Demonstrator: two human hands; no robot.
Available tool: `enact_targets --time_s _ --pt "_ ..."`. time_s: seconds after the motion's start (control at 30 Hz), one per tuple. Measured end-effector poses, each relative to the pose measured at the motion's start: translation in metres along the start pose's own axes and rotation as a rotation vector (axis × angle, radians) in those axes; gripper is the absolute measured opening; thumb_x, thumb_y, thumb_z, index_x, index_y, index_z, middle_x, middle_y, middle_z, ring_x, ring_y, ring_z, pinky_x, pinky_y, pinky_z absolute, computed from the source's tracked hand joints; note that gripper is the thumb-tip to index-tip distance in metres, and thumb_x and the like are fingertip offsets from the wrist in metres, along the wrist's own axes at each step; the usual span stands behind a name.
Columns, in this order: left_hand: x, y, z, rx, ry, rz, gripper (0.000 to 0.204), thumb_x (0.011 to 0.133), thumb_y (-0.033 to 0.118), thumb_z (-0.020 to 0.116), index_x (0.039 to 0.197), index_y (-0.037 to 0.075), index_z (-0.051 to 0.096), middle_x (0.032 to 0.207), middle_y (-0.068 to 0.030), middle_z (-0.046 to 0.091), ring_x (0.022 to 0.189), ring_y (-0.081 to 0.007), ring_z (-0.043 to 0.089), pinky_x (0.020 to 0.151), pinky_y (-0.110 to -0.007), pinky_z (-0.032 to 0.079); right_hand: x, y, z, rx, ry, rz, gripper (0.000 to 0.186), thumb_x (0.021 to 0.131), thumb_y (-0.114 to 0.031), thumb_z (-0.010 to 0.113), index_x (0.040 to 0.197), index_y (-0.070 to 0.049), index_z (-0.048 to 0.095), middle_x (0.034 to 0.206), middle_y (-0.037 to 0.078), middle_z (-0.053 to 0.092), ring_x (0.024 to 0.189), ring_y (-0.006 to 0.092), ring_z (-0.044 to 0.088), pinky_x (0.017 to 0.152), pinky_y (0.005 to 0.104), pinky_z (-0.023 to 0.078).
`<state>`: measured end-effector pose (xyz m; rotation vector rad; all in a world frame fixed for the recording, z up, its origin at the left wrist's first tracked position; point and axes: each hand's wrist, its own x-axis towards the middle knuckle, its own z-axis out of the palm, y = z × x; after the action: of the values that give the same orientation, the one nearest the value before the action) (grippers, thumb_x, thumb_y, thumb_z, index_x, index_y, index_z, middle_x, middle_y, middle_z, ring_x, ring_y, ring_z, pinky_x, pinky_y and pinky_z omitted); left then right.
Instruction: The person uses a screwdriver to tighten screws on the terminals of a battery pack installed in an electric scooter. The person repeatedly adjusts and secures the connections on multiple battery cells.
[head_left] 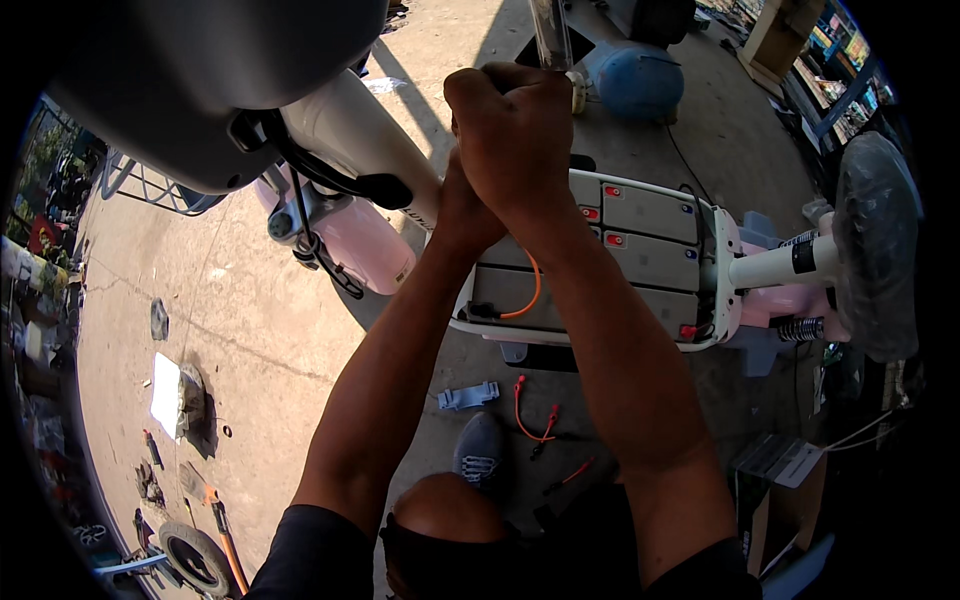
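Note:
In front of me my right hand [515, 130] is closed in a fist, above the step-through frame of an electric scooter. A clear, shiny, tube-like piece [550, 35] rises just beyond its knuckles; whether the fist grips it I cannot make out. My left hand [466, 205] is tucked against the right wrist, its fingers hidden behind it. Below both hands lie several grey battery blocks [650, 215] with red and blue terminals, set in the white frame [727, 270]. An orange cable [538, 290] with a black end runs across one block.
The dark front cover [230, 70] looms at upper left, beside the white stem [350, 125]. A plastic-wrapped seat [878, 245] stands at right. On the ground lie loose orange cables [535, 436], a blue-grey bracket [468, 396] and a tire [193, 558]. A blue tank [640, 82] is behind.

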<state>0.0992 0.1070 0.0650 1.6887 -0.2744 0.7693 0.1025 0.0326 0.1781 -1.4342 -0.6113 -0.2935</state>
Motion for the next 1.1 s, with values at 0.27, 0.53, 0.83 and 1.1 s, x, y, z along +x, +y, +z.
enact_targets --time_s 0.27,0.53,0.83,1.1 --pt "0.004 -0.002 0.002 0.079 0.049 0.114 0.047 0.075 0.019 0.083 0.113 -0.001 0.063 0.109 -0.0143 0.069 0.104 -0.0197 0.064 0.086 -0.036 0.052 0.000 0.000 0.000 -0.018 0.008 0.000 0.031 0.078 -0.016 0.060 0.056 0.005 0.053 0.046 0.005 0.047 0.047 0.0081 0.042 0.047 0.0307 0.036" --pt "-0.001 0.008 -0.002 0.034 -0.024 -0.066 0.048 0.076 0.020 0.082 0.113 -0.002 0.062 0.107 -0.0162 0.069 0.104 -0.0193 0.065 0.084 -0.037 0.052 -0.002 -0.002 0.001 -0.016 0.051 0.011 0.031 0.079 -0.015 0.059 0.055 0.004 0.052 0.045 0.004 0.046 0.046 0.0077 0.041 0.046 0.0303 0.035" --pt "-0.004 0.004 0.001 0.037 0.023 0.015 0.046 0.076 0.020 0.082 0.112 -0.001 0.062 0.107 -0.0154 0.069 0.102 -0.0185 0.065 0.083 -0.036 0.052 0.002 0.001 -0.002 0.026 -0.029 0.004 0.033 0.078 -0.017 0.060 0.053 0.005 0.055 0.042 0.013 0.047 0.040 0.0153 0.042 0.045 0.0345 0.039" --pt "-0.003 0.002 0.001 0.085 0.037 -0.001 0.048 0.075 0.020 0.083 0.113 -0.001 0.062 0.109 -0.0155 0.069 0.103 -0.0182 0.065 0.084 -0.036 0.052 0.000 -0.001 0.001 -0.011 0.028 0.017 0.033 0.078 -0.016 0.059 0.053 0.004 0.054 0.043 0.015 0.046 0.040 0.0158 0.041 0.046 0.0344 0.039"
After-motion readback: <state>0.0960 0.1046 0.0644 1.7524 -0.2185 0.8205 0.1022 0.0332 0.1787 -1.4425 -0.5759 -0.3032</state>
